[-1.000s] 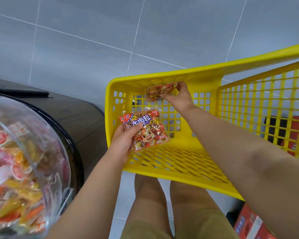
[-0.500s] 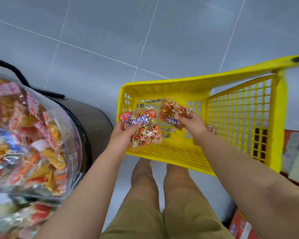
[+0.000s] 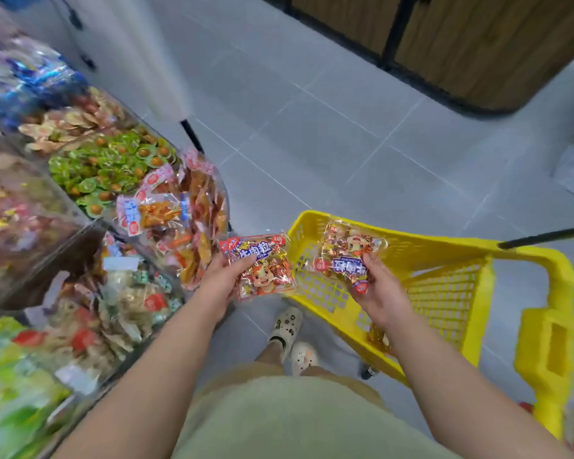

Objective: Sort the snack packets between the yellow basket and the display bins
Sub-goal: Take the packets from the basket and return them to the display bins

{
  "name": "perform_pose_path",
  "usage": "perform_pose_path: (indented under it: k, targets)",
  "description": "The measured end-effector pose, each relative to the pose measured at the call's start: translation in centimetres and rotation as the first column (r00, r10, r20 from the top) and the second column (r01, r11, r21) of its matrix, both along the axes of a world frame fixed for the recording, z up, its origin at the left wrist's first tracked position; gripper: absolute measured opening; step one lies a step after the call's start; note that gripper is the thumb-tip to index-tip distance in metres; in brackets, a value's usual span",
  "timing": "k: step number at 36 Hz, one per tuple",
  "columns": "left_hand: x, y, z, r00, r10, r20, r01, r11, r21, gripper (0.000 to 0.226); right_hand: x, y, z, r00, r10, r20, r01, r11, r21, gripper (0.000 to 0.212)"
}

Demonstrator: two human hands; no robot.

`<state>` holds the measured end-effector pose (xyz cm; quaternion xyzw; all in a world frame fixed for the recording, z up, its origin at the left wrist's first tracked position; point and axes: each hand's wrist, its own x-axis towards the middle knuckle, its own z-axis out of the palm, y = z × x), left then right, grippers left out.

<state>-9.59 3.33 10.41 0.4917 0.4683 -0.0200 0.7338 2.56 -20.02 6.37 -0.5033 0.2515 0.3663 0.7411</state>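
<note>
My left hand (image 3: 221, 283) holds a red snack packet (image 3: 262, 265) with a cartoon face, just left of the yellow basket (image 3: 444, 260). Over the basket's left end, my right hand (image 3: 376, 286) grips a second, similar red packet (image 3: 347, 251). Both packets face up towards me. The basket stands on the floor at my right, with a small packet (image 3: 380, 339) partly hidden under my right forearm. Clear display bins (image 3: 90, 180) full of wrapped snacks run along the left.
A bin of orange packets (image 3: 193, 207) sits closest to my left hand, with green packets (image 3: 106, 164) behind it. My feet in white clogs (image 3: 287, 323) stand between bins and basket. Grey tiled floor (image 3: 312, 120) stretches ahead; a wooden fixture (image 3: 478, 44) stands at the top right.
My view has swung up and left from the basket's inside to the bins. Both hands have lifted their packets out of the basket, the right packet now above its rim.
</note>
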Motion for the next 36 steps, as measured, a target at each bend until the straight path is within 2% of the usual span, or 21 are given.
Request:
perform_pose_path:
  k: [2, 4, 6, 9, 13, 16, 18, 21, 25, 29, 33, 36]
  targets:
    - [-2.8, 0.1, 0.8, 0.993, 0.117, 0.015, -0.117, 0.993, -0.008, 0.04, -0.5, 1.2, 1.1, 0.993, 0.054, -0.106, -0.042, 0.993, 0.11, 0.02]
    - [-5.7, 0.4, 1.4, 0.972, 0.232, 0.023, -0.232, 0.973, -0.012, 0.045, -1.3, 2.9, 2.1, 0.979, 0.151, -0.139, -0.13, 0.98, 0.154, 0.021]
    - [-8.5, 0.6, 1.9, 0.945, 0.326, 0.034, -0.326, 0.945, -0.01, 0.044, -2.4, 4.6, 3.0, 0.952, 0.279, -0.128, -0.255, 0.951, 0.176, 0.014]
    - [-12.5, 1.0, 2.7, 0.905, 0.422, 0.059, -0.423, 0.906, -0.007, 0.039, -4.6, 7.4, 4.1, 0.886, 0.459, -0.062, -0.434, 0.87, 0.236, 0.034]
    - [-17.6, 1.9, 3.5, 0.848, 0.523, 0.086, -0.526, 0.85, 0.018, 0.04, -8.0, 11.2, 5.5, 0.708, 0.702, 0.074, -0.703, 0.693, 0.159, 0.049]
    - [-21.0, 2.8, 3.8, 0.798, 0.591, 0.12, -0.598, 0.801, 0.027, 0.042, -10.4, 14.2, 6.7, 0.613, 0.779, 0.133, -0.79, 0.607, 0.087, 0.037]
    - [-23.2, 3.7, 4.0, 0.75, 0.645, 0.145, -0.655, 0.755, 0.03, 0.04, -12.0, 16.4, 7.5, 0.629, 0.765, 0.139, -0.777, 0.624, 0.081, 0.025]
    - [-26.3, 5.7, 4.2, 0.675, 0.717, 0.175, -0.732, 0.68, 0.038, 0.034, -13.9, 19.8, 7.8, 0.715, 0.693, 0.091, -0.699, 0.714, 0.049, 0.018]
    - [-30.4, 9.5, 4.5, 0.624, 0.75, 0.221, -0.777, 0.624, 0.079, 0.024, -17.0, 24.3, 7.7, 0.791, 0.611, 0.016, -0.61, 0.787, 0.094, 0.005]
    - [-34.2, 13.8, 5.3, 0.592, 0.756, 0.28, -0.8, 0.593, 0.089, 0.023, -21.0, 28.9, 8.3, 0.843, 0.531, -0.088, -0.501, 0.834, 0.234, 0.023]
    - [-37.6, 18.2, 6.3, 0.595, 0.736, 0.323, -0.795, 0.597, 0.105, 0.045, -24.4, 33.5, 8.7, 0.824, 0.555, -0.112, -0.522, 0.822, 0.229, 0.027]
    - [-39.4, 21.7, 6.7, 0.592, 0.73, 0.34, -0.796, 0.595, 0.109, 0.031, -26.7, 36.6, 9.3, 0.838, 0.528, -0.138, -0.485, 0.836, 0.257, 0.032]
